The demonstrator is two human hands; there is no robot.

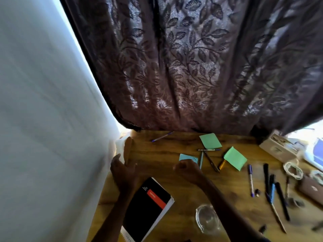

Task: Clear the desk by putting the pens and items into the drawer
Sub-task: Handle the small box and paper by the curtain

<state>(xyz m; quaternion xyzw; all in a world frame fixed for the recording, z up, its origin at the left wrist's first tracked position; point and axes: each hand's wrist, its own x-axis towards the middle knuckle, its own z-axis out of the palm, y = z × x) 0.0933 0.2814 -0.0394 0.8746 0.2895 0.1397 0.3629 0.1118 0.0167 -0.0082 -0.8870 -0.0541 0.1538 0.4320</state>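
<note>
Head view: two green notes (210, 140) (pens scattered).

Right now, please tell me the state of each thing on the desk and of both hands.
Left hand: open, empty, above the desk edge.
Right hand: curled shut; what it holds cannot be told.
Notebook: closed, flat.
Green notes: two, flat, apart.
Blue note: partly hidden by the right hand.
Pens: scattered, lying flat.
Glass dish: upright, looks empty.
Drawer: not in view.
</note>
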